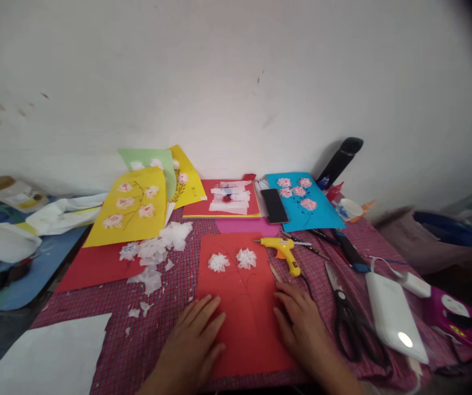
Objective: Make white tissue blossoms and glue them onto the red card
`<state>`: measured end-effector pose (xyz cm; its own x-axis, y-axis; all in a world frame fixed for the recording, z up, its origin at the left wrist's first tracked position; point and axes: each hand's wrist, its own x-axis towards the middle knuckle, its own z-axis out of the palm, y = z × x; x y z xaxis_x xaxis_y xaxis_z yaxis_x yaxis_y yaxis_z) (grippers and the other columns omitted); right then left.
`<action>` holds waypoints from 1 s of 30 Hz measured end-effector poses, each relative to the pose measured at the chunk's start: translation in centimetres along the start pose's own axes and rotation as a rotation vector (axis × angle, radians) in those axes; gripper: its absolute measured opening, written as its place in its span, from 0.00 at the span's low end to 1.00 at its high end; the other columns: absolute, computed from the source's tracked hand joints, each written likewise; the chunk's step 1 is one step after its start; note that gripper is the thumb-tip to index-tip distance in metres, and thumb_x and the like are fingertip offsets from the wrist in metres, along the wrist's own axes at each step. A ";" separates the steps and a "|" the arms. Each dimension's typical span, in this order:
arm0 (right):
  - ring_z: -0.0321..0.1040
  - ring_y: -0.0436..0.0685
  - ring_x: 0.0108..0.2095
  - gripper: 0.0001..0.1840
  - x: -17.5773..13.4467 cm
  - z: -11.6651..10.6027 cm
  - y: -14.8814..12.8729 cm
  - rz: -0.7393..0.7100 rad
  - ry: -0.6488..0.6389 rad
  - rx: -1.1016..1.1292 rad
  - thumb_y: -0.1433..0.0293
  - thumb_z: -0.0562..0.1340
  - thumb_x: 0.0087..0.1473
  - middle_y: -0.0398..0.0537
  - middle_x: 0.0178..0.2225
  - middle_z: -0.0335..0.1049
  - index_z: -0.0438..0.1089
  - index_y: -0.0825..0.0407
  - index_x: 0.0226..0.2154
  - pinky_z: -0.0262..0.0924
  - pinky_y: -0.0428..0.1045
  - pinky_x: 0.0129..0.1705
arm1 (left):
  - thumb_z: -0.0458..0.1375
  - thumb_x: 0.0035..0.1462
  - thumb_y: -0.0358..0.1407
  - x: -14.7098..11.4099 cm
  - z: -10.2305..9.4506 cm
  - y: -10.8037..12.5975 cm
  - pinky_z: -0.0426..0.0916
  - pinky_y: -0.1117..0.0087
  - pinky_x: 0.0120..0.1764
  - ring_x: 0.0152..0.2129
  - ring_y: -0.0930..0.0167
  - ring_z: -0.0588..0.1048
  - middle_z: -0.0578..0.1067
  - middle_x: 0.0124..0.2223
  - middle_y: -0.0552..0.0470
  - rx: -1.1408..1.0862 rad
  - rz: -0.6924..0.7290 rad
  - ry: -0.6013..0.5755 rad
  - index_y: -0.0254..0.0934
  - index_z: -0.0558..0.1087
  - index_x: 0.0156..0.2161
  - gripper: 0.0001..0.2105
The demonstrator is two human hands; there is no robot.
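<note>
Red sheet (236, 345): lies flat on the bench (174, 318), straight in front of the person, plain red, its near edge close to the bench's near side.
Flowers (218, 262): two on the sheet's far half, side by side and apart, white, ruffled like crumpled tissue.
Stem lines (247, 288): thin, faint and darker than the sheet, curving down it.
Left hand (195, 340): grip unclosed, palm down, fingers stretched over the sheet's left edge.
Right hand (302, 329): grip loose, fingers slightly bent, resting at the right edge.
Glue gun (283, 248): yellow, nozzle over the sheet's far right corner.
Scissors (353, 323): black-handled, beside the right hand.
</note>
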<state>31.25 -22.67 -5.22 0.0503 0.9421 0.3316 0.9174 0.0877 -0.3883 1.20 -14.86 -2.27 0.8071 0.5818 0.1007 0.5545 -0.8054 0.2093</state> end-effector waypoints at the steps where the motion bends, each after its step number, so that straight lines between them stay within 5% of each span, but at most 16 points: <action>1: 0.68 0.66 0.53 0.14 0.0 0.1 0.0 0.001 0.008 0.003 0.73 0.58 0.58 0.60 0.53 0.71 0.73 0.53 0.46 0.65 0.65 0.54 | 0.59 0.60 0.38 1.0 0.0 0.3 0.64 0.51 0.61 0.64 0.57 0.61 0.60 0.69 0.47 -0.017 0.005 -0.023 0.44 0.66 0.63 0.25; 6: 0.69 0.66 0.52 0.14 0.0 -0.1 -0.4 0.013 0.023 0.008 0.74 0.58 0.58 0.59 0.53 0.71 0.73 0.52 0.47 0.65 0.65 0.54 | 0.60 0.58 0.50 6.1 0.1 1.9 0.52 0.50 0.66 0.68 0.55 0.51 0.48 0.73 0.44 -0.117 0.068 -0.140 0.41 0.54 0.70 0.38; 10: 0.68 0.67 0.53 0.16 -0.2 -0.3 -0.4 0.013 0.005 0.003 0.74 0.58 0.58 0.59 0.54 0.71 0.72 0.52 0.48 0.64 0.66 0.54 | 0.55 0.61 0.53 6.9 0.6 1.9 0.51 0.51 0.67 0.68 0.56 0.52 0.50 0.72 0.43 -0.120 0.056 -0.163 0.38 0.53 0.70 0.38; 19: 0.69 0.67 0.52 0.15 -0.2 0.0 -0.1 0.007 0.024 0.028 0.72 0.59 0.57 0.59 0.53 0.72 0.73 0.51 0.47 0.66 0.66 0.53 | 0.55 0.60 0.50 -3.4 -2.1 -2.2 0.67 0.47 0.55 0.55 0.51 0.73 0.71 0.61 0.41 0.157 -0.346 -0.098 0.38 0.74 0.57 0.26; 22: 0.69 0.67 0.52 0.14 -0.2 0.2 0.1 -0.002 0.021 0.026 0.72 0.59 0.59 0.59 0.53 0.71 0.72 0.51 0.47 0.65 0.66 0.53 | 0.55 0.61 0.50 -4.6 -3.2 -2.4 0.68 0.46 0.54 0.55 0.51 0.73 0.72 0.61 0.41 0.224 -0.391 -0.047 0.40 0.75 0.56 0.24; 30: 0.69 0.66 0.53 0.14 -0.2 0.0 -0.1 -0.010 0.031 0.025 0.73 0.58 0.59 0.59 0.53 0.71 0.72 0.52 0.47 0.65 0.66 0.54 | 0.61 0.58 0.48 3.4 -0.9 3.5 0.62 0.50 0.62 0.64 0.54 0.62 0.59 0.69 0.44 -0.071 -0.062 -0.153 0.43 0.64 0.65 0.31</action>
<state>31.14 -22.89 -5.22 0.0538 0.9308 0.3614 0.9078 0.1051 -0.4059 5.74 -15.61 -0.34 0.7962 0.6018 -0.0622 0.5928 -0.7554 0.2792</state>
